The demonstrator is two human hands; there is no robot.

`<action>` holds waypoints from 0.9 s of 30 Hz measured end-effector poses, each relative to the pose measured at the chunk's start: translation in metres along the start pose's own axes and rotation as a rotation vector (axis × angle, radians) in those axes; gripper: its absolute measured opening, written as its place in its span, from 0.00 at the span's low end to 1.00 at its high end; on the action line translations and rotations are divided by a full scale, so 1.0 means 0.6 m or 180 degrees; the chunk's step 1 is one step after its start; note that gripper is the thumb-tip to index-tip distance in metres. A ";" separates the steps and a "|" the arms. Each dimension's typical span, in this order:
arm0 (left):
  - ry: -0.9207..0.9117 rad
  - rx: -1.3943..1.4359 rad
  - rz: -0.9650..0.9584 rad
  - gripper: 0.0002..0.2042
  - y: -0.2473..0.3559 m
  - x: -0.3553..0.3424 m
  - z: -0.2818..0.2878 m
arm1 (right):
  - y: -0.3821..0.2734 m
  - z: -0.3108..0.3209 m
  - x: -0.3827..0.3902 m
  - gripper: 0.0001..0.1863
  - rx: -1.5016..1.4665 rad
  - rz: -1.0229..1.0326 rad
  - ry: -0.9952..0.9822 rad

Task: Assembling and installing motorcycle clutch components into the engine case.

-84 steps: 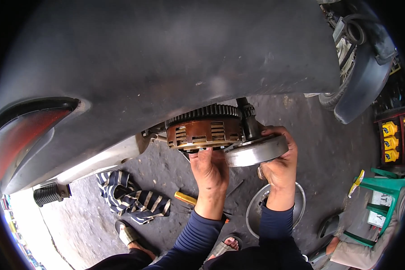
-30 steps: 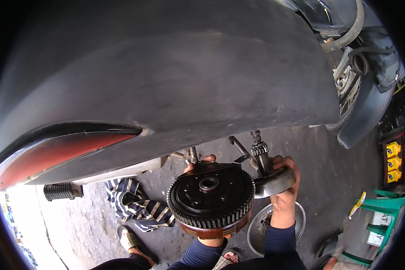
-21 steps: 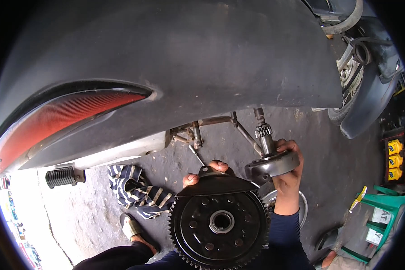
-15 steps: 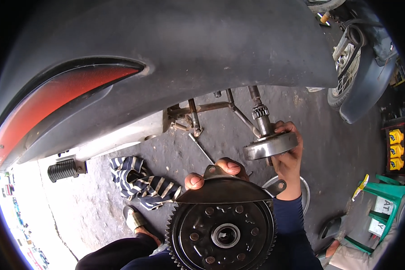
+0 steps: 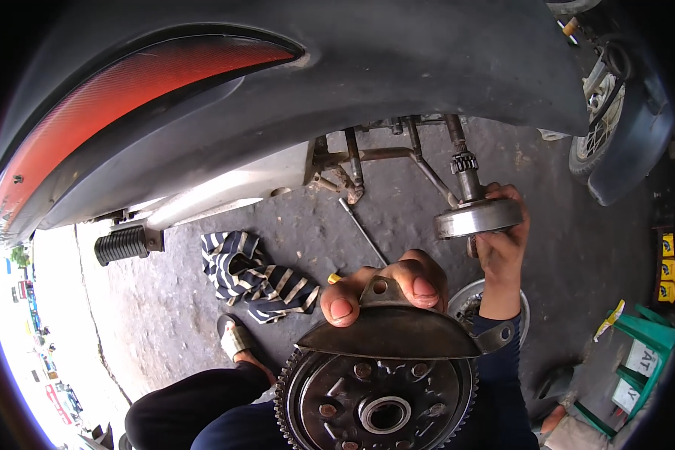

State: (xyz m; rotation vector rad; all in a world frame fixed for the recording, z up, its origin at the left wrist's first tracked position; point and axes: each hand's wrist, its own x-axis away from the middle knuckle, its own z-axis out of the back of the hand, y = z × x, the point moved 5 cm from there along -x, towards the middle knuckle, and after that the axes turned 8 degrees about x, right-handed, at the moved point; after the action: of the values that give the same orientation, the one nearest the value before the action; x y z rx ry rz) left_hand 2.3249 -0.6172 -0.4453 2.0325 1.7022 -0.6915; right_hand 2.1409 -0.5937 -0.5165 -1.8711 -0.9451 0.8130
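Close below me, a dark clutch housing (image 5: 339,391) with a toothed rim and a ring-shaped centre hole faces up. A curved metal plate (image 5: 386,339) with holed tabs lies over its far edge. My left hand (image 5: 421,279) is closed on the plate's far tab, a finger or thumb on each side; its palm is hidden. Farther off to the right, my right hand (image 5: 505,241) wraps round a shiny metal drum (image 5: 476,220). A toothed shaft (image 5: 466,166) rises from the drum and passes out of sight under the motorcycle's dark body panel (image 5: 427,67).
A red tail light (image 5: 150,82) and black footpeg (image 5: 121,246) mark the motorcycle's left part. On the floor lie a striped cloth (image 5: 255,281) and a metal rod (image 5: 361,229). A round basin (image 5: 523,300) sits behind my right forearm; a green stool (image 5: 645,330) stands right.
The view has shifted, so the motorcycle, cloth and drum appear farther right and higher. The plate now stands further over the housing, and more of my left fingers shows. Both grips stay closed.
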 end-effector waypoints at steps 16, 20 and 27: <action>0.0174 0.1029 0.0504 0.17 -0.003 0.015 0.012 | 0.005 0.004 0.000 0.22 0.0016 0.0110 -0.0053; 0.1582 0.0795 0.0429 0.21 -0.007 0.039 0.042 | 0.010 0.004 0.001 0.22 -0.0074 0.0058 0.0027; 0.1968 -0.0634 0.0456 0.31 -0.027 0.031 0.093 | 0.003 0.006 -0.004 0.21 0.0055 0.0110 0.0001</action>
State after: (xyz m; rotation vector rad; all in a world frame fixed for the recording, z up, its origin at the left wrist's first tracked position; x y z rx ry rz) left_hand 2.3047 -0.6326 -0.5008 2.3321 1.8084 0.1794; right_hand 2.1373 -0.5953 -0.5192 -1.8772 -0.9051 0.8388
